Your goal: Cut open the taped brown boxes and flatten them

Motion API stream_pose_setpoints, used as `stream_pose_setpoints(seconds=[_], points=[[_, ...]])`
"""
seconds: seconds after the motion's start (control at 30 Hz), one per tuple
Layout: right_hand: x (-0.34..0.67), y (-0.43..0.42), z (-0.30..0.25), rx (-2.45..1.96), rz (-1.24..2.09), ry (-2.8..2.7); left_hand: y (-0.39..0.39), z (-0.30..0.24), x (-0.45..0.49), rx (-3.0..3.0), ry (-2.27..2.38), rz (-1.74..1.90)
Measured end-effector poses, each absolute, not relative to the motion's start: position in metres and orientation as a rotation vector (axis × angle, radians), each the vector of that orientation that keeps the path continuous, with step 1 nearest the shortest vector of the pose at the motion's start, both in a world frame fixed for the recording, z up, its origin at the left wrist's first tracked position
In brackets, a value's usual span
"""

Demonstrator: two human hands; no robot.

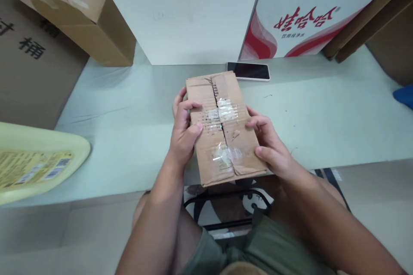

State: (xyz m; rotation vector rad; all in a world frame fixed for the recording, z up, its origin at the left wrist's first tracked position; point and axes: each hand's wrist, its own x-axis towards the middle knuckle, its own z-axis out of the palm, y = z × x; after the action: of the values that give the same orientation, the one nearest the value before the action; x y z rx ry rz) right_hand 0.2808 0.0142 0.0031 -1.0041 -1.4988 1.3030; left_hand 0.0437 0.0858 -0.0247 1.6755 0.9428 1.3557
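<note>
Between my two hands is a flat brown cardboard box (240,146), held slightly tilted over the front part of the table. A dark seam runs down its upper face, with shiny strips of clear tape across it. My left hand (185,131) grips the left edge, thumb and a finger on the top face. On the right edge, my right hand (267,144) holds with thumb and fingertips on top and the rest along the side. The box's underside is hidden. Just beyond its far edge lies a phone (250,71), dark screen up.
A pale green table (322,116) bears a large white box (187,17) and a red-and-white carton (300,21) at the back. An open brown carton (97,34) stands back left. At left is a yellow-green bottle (74,150); a blue object (405,96) is at the right edge.
</note>
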Motion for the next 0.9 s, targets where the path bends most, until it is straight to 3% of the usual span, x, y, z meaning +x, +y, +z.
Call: stream_pose_setpoints(seconds=[0.13, 0.3, 0.43, 0.53, 0.73, 0.9], points=[[0.293, 0.029, -0.004, -1.133, 1.214, -1.351, 0.085, -0.028, 0.041, 1.632, 0.995, 1.432], [0.322, 0.040, 0.000, -1.957, 0.649, -1.391, 0.080, -0.030, 0.036, 1.568, 1.099, 1.519], [0.331, 0.035, 0.003, -2.331, 0.641, -1.745, 0.077, -0.028, 0.037, 1.585, 1.146, 1.479], [0.328, 0.033, 0.001, -2.259, 0.673, -1.703, 0.076, -0.025, 0.042, 1.635, 1.195, 1.455], [0.313, 0.034, 0.000, -1.508, 0.830, -1.330, 0.071, -0.016, 0.052, 1.772, 1.175, 1.439], [0.315, 0.037, 0.000, -1.300, 0.858, -1.059, 0.069, -0.014, 0.056, 1.746, 1.165, 1.476]])
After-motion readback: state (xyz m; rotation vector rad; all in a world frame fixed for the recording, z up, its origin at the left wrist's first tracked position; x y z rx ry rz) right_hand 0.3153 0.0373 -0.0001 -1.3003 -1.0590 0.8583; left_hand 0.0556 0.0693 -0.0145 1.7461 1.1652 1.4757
